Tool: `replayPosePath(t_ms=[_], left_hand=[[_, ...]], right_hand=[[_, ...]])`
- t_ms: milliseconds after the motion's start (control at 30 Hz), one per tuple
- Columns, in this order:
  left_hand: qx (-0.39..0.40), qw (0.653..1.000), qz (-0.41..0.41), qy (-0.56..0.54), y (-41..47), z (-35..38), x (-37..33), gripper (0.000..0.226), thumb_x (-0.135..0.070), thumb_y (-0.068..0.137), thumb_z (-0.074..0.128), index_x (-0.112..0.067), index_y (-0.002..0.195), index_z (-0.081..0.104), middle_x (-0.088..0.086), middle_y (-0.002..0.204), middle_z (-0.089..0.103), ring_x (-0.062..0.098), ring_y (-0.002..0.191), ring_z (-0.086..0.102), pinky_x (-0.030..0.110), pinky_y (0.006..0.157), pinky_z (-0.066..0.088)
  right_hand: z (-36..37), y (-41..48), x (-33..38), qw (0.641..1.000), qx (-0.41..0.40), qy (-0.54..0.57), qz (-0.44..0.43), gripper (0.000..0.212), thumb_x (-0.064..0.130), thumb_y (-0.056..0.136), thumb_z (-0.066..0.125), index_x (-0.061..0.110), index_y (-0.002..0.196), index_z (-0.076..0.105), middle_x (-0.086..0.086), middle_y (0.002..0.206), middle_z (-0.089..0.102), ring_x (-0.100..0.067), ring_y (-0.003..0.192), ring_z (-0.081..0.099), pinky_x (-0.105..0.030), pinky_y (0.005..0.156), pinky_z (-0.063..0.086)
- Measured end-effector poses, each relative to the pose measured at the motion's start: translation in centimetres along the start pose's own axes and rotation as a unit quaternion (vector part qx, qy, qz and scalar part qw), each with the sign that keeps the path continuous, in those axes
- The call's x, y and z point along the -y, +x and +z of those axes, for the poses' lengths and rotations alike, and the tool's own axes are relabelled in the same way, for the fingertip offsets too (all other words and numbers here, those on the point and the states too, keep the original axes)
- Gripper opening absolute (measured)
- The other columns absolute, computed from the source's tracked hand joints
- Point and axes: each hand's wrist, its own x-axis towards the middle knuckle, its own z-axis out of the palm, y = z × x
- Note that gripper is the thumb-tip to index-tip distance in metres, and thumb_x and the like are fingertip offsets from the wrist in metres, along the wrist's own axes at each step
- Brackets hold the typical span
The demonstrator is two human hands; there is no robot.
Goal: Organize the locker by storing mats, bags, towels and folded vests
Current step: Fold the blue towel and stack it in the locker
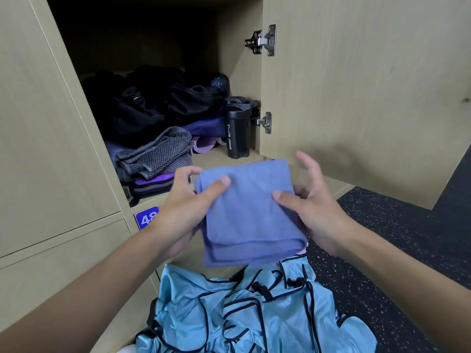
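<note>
Now L hand + R hand pinch towel side edges outside locker.

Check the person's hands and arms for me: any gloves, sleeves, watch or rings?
Nothing worn shows. The left hand and right hand are bare: no gloves, and no rings on the fingers in view. Neither wrist carries a watch or band. The left forearm and right forearm run bare to the picture's edge, so no sleeve appears.
</note>
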Motion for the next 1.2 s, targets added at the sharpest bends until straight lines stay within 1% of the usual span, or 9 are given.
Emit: replayPosePath(t_ms=[100, 233, 367, 467, 667, 833, 933, 1067, 1200], left_hand=[[0.101, 0.995, -0.017, -0.01, -0.4, 0.0, 0.9, 0.098, 0.0, 0.083, 0.074, -0.057, 0.142, 0.02, -0.002, 0.113, 0.074, 0.019, 0.097, 0.073, 0.04, 0.071, 0.061], [0.103, 0.992, 0.059, -0.046, -0.3, 0.1, 0.7, 0.069, 0.01, 0.088, 0.063, -0.042, 0.13, 0.044, 0.012, 0.109, 0.073, 0.025, 0.093, 0.07, 0.04, 0.077, 0.058], [0.056, 0.994, 0.096, -0.019, 0.2, -0.2, 0.7, 0.027, 0.001, 0.088, 0.069, -0.022, 0.103, 0.067, 0.008, 0.107, 0.07, 0.026, 0.096, 0.066, 0.039, 0.088, 0.051], [0.088, 0.993, 0.062, 0.042, 0.0, -0.5, 0.6, 0.061, -0.013, 0.063, 0.083, -0.026, 0.12, 0.064, 0.004, 0.116, 0.071, 0.018, 0.104, 0.07, 0.035, 0.092, 0.056], [0.104, 0.98, 0.071, 0.157, 0.1, -1.3, 0.2, 0.061, -0.003, 0.066, 0.08, -0.03, 0.118, 0.06, 0.002, 0.121, 0.065, 0.016, 0.107, 0.066, 0.031, 0.093, 0.056], [0.066, 0.936, 0.136, 0.318, 1.1, -2.6, -0.2, 0.024, -0.017, 0.079, 0.073, -0.023, 0.1, 0.066, 0.002, 0.096, 0.068, 0.021, 0.091, 0.062, 0.031, 0.078, 0.052], [0.047, 0.905, 0.145, 0.396, 2.5, -4.1, -0.5, 0.021, -0.029, 0.08, 0.074, -0.018, 0.096, 0.065, 0.0, 0.105, 0.052, 0.016, 0.103, 0.049, 0.021, 0.085, 0.043], [-0.044, 0.932, 0.119, 0.34, 4.2, -6.2, -1.5, 0.018, -0.024, 0.086, 0.072, -0.017, 0.101, 0.062, 0.001, 0.102, 0.063, 0.014, 0.089, 0.06, 0.018, 0.075, 0.048], [-0.206, 0.939, 0.157, 0.228, 6.4, -7.6, -1.6, 0.033, -0.02, 0.091, 0.067, -0.028, 0.118, 0.048, -0.002, 0.106, 0.056, 0.007, 0.086, 0.054, 0.022, 0.081, 0.047]], right_hand=[[-0.3, 0.2, 0.3, 0.998, -0.059, 0.011, -0.023, 0.04, 0.006, 0.095, 0.061, 0.041, 0.111, 0.048, -0.008, 0.075, 0.064, -0.02, 0.061, 0.06, -0.032, 0.055, 0.051], [-0.7, 0.2, 0.4, 0.999, -0.036, -0.015, -0.03, 0.016, 0.004, 0.095, 0.059, 0.019, 0.098, 0.063, -0.004, 0.087, 0.066, -0.02, 0.075, 0.056, -0.027, 0.066, 0.047], [-1.0, -0.1, 1.2, 0.998, 0.058, -0.033, 0.016, 0.064, 0.01, 0.068, 0.08, 0.021, 0.127, 0.058, 0.0, 0.122, 0.063, -0.01, 0.1, 0.066, -0.024, 0.085, 0.054], [-1.3, -0.2, 1.3, 0.986, 0.105, -0.129, 0.03, 0.106, 0.01, 0.052, 0.093, 0.029, 0.141, 0.039, 0.01, 0.129, 0.056, -0.004, 0.112, 0.063, -0.026, 0.097, 0.051], [-1.2, 0.4, 1.6, 0.949, 0.101, -0.298, -0.002, 0.072, 0.009, 0.072, 0.085, 0.026, 0.131, 0.047, 0.008, 0.117, 0.061, -0.002, 0.104, 0.061, -0.017, 0.087, 0.05], [-0.4, 1.7, 1.2, 0.935, 0.106, -0.335, -0.049, 0.034, 0.018, 0.073, 0.085, 0.021, 0.098, 0.062, 0.007, 0.087, 0.067, 0.006, 0.068, 0.059, -0.008, 0.061, 0.044], [0.7, 3.6, 0.8, 0.939, 0.108, -0.316, -0.076, 0.029, 0.019, 0.074, 0.084, 0.019, 0.093, 0.062, 0.001, 0.09, 0.06, -0.001, 0.07, 0.054, -0.009, 0.06, 0.041], [3.8, 7.8, 0.2, 0.981, 0.071, -0.167, -0.064, 0.045, 0.02, 0.08, 0.08, 0.031, 0.116, 0.054, 0.005, 0.104, 0.067, -0.006, 0.087, 0.064, -0.02, 0.073, 0.053], [8.4, 12.3, -0.4, 0.991, 0.057, -0.101, -0.07, 0.034, 0.024, 0.083, 0.075, 0.036, 0.102, 0.049, -0.011, 0.107, 0.066, -0.013, 0.081, 0.062, -0.034, 0.073, 0.052]])
